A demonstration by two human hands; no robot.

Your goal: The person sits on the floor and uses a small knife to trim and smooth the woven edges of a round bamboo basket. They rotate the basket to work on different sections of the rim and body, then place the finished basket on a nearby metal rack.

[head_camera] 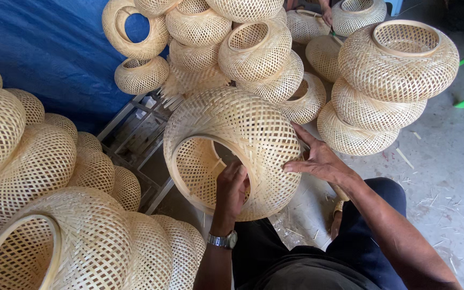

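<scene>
A round woven bamboo basket (253,129) lies tipped on its side in front of me, its ringed opening (186,145) facing left and toward me. My left hand (231,189), with a metal watch on the wrist, grips the rim at the lower right of the opening, fingers curled inside. My right hand (318,160) rests flat on the basket's outer right wall, fingers spread. Dark trousers (371,241) cover my knees below.
Stacks of similar woven baskets surround me: a tall pile at the left (33,161), a heap at the back (243,48), a stack of three at the right (382,91). A blue tarp (44,48) hangs behind. Bamboo slivers litter the concrete floor (447,177).
</scene>
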